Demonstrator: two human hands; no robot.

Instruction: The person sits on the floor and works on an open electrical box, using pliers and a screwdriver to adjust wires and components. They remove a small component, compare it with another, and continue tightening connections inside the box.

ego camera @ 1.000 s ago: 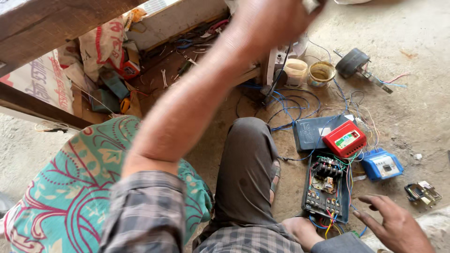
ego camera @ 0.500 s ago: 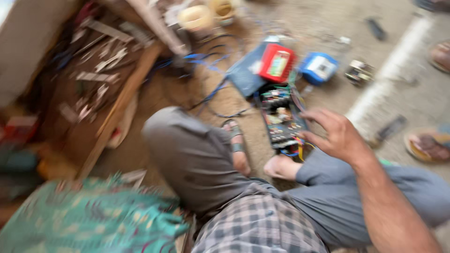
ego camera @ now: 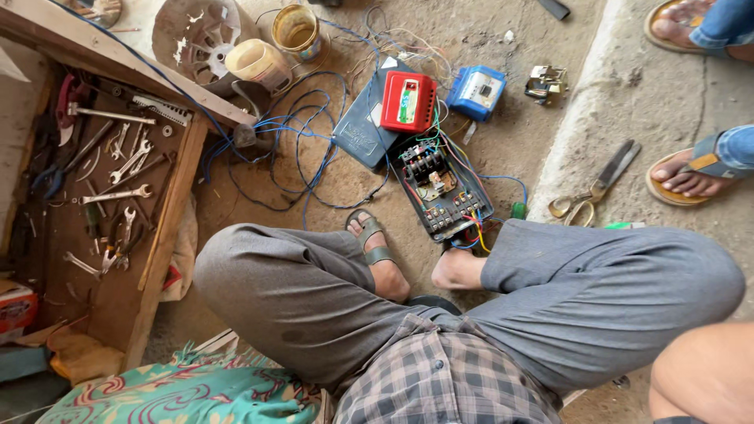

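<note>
- Right forearm (ego camera: pixel 703 369): enters at the lower right corner; its hand is cut off by the frame edge, so its grip cannot be told.
- Left hand: out of view.
- Open electrical panel (ego camera: pixel 441 191): on the ground just beyond the sandalled feet, coloured wires trailing.
- Red box (ego camera: pixel 408 101): rests on a dark case (ego camera: pixel 360 133).
- Scissors (ego camera: pixel 594 188): on the concrete ledge, well apart.

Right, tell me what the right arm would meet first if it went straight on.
Hand is out of frame, so direction is unclear. Pointing up-left, the arm would likely meet the grey knee first.
</note>
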